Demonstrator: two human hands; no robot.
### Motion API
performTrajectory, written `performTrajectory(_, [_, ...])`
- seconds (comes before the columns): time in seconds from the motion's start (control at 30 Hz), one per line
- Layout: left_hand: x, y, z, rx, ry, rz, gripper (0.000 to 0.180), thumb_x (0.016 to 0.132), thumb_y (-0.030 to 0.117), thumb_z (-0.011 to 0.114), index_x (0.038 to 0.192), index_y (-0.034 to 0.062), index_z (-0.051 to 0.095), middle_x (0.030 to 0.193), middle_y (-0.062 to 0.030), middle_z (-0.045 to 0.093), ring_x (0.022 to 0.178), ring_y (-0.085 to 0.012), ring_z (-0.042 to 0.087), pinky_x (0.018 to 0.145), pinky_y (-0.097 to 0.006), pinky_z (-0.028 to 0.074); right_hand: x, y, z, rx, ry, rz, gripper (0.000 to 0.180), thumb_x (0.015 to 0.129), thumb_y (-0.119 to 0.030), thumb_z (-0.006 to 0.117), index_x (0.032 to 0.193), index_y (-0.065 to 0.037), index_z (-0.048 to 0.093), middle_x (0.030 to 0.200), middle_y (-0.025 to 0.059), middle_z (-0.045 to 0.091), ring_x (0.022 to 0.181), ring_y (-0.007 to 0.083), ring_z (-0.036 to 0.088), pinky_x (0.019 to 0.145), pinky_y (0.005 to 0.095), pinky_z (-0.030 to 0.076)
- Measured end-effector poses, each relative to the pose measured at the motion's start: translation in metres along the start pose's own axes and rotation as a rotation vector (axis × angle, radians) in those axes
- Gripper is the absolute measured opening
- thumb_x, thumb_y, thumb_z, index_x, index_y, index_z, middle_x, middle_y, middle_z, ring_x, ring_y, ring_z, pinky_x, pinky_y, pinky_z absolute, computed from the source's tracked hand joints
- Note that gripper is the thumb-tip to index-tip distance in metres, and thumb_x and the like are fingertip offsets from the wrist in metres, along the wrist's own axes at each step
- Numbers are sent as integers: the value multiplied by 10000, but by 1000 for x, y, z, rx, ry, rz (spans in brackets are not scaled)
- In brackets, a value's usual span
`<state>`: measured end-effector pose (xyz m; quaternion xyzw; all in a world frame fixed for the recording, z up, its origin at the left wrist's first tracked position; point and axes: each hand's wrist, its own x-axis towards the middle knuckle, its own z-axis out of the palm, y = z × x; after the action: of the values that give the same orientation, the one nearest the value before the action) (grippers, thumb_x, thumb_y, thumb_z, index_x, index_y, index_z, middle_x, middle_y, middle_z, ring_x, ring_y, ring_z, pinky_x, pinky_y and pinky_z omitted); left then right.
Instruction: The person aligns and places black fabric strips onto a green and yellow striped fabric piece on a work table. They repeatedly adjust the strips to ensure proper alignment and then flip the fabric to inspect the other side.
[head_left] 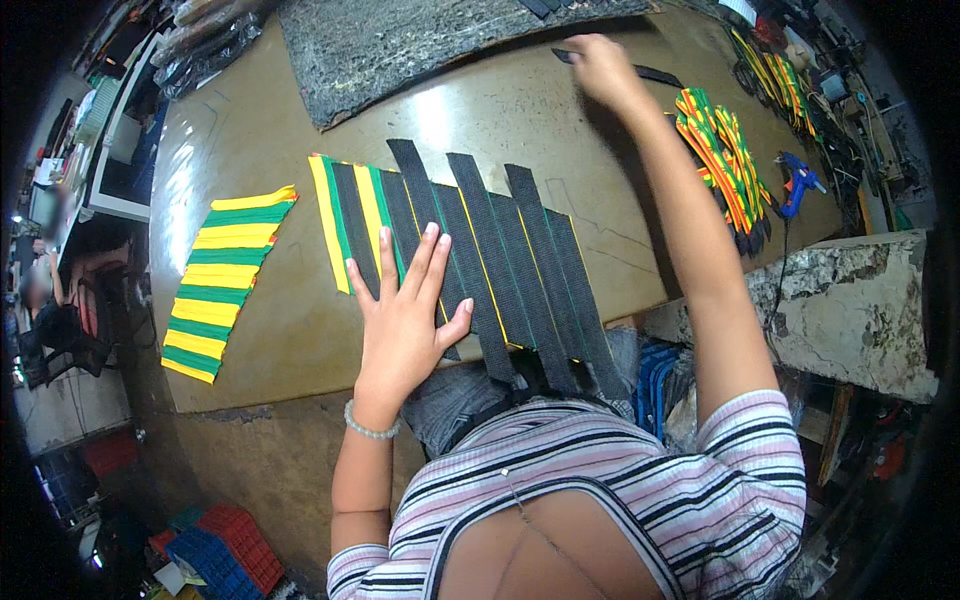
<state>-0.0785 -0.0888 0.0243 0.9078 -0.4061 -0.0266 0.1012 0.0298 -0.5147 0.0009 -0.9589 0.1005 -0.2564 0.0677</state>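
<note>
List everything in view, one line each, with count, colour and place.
woven panel: one, black straps over yellow and green strips, table centre
striped panel: one, yellow and green, table left
strip bundles: several, green, yellow, orange, table right
glue gun: one, blue, far right
dark mat: one, grey-black, table top
black strap: one, by the right hand
bracelet: one, pale beads, left wrist
left hand: flat on woven panel
right hand: reaching far, gripping black strap

1. We are pressing our left hand [405,315], fingers spread, flat on the black straps [520,260] lying over the yellow-green woven panel [350,215].
2. We are reaching our right hand [600,62] to a black strap piece [655,74] far on the brown table [500,110].
</note>
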Motion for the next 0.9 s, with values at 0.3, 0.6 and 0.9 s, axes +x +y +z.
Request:
performTrajectory(0.3, [-18, 28, -5, -217, 81, -56, 663, 943, 393, 682, 1514, 120, 488, 1653, -75, 336, 1560, -431, 136, 1170, -731, 68, -1, -17, -50, 272, -409, 48, 294, 906, -210, 752, 1114, -11, 694, 874, 50, 678, 794, 163, 597, 746, 330, 501])
performTrajectory(0.6, [12, 23, -41, -994, 527, -111, 651, 903, 168, 783, 1467, -20, 518, 1304, -198, 670, 1126, -282, 670, 989, -363, 516, -48, -189, -145, 1258, -368, 87, 233, 1022, -228, 663, 1095, -7, 658, 794, 39, 684, 552, 30, 542, 437, 186, 411])
performTrajectory(0.9, [-15, 9, -23, -2007, 320, -371, 537, 1060, 156, 579, 1539, -6, 397, 956, -166, 744, 668, -109, 660, 516, -180, 485, -66, -181, -119, 1821, -772, -40, 456, 936, -173, 751, 1334, -25, 585, 1063, 51, 660, 811, 79, 601, 713, 212, 510])
